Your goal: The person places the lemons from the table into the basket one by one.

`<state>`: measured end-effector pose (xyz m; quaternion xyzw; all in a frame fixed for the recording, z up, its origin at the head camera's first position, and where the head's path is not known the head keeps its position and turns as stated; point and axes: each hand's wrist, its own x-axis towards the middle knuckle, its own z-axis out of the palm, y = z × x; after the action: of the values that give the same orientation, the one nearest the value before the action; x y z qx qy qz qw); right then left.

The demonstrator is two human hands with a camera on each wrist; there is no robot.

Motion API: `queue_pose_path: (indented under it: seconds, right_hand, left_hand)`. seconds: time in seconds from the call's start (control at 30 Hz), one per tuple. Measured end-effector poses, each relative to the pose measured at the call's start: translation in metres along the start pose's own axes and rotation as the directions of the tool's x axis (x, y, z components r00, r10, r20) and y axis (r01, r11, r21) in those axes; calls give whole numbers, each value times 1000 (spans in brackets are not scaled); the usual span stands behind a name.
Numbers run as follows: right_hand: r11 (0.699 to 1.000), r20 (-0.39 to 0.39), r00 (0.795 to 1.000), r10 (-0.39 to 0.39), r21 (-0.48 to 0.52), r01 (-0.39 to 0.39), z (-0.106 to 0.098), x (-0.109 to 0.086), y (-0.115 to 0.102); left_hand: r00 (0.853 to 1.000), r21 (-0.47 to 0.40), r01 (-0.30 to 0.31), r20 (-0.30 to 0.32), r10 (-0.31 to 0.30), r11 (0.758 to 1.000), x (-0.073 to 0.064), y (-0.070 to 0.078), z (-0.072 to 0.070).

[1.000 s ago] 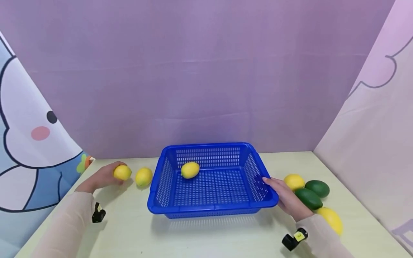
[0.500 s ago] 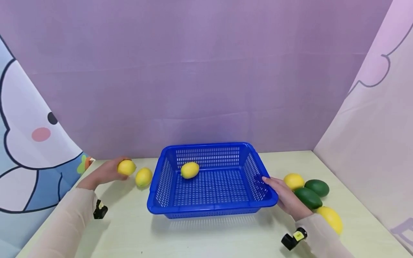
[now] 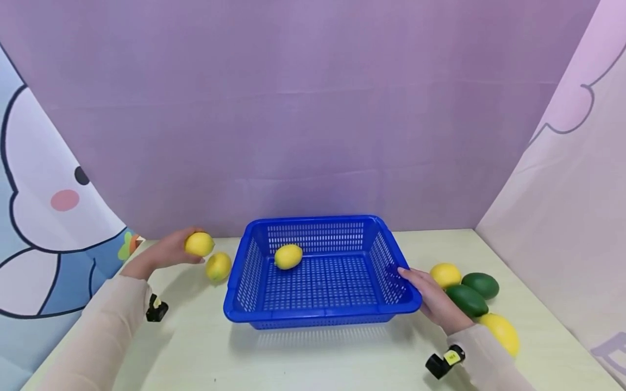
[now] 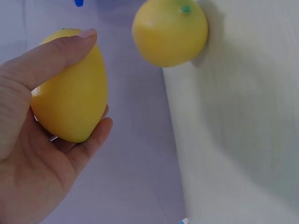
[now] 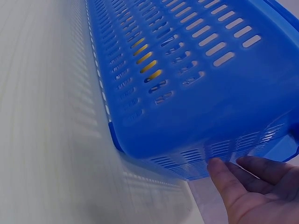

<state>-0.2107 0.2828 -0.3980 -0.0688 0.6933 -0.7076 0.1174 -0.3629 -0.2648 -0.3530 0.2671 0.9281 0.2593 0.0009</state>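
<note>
My left hand (image 3: 168, 253) grips a yellow lemon (image 3: 199, 244), holding it above the table. In the left wrist view the thumb lies across the top of this lemon, with fingers under its far side. Just right of it, a second lemon (image 3: 218, 266) rests on the table beside a blue plastic basket (image 3: 323, 314). Another lemon (image 3: 288, 256) lies inside the basket, toward the back left. At the basket's right side my right hand (image 3: 435, 298) holds the rim, thumb on top. The right wrist view has its fingertips against the slotted outer wall.
Right of the basket, a lemon (image 3: 445, 276) and two dark green avocado-shaped fruits (image 3: 468, 301) sit close together. A larger yellow fruit (image 3: 501, 334) is partly hidden behind the right sleeve. A purple cloth backdrop (image 3: 313, 119) rises behind the pale table (image 3: 293, 364).
My left hand has lifted the gripped lemon and carried it right and slightly back, toward the lemon beside the basket. The right hand and the basket have stayed in place.
</note>
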Motion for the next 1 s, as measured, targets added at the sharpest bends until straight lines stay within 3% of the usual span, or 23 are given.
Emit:
queue_pose_path:
  seconds: [0.6, 1.0]
  right_hand:
    - [1000, 26, 1000, -8, 15, 8, -3, 2, 2]
    - [1000, 16, 1000, -5, 5, 5, -2, 1, 2]
  left_hand:
    - [999, 12, -28, 24, 28, 1000, 2, 28, -9]
    - [996, 12, -74, 48, 73, 997, 10, 56, -7]
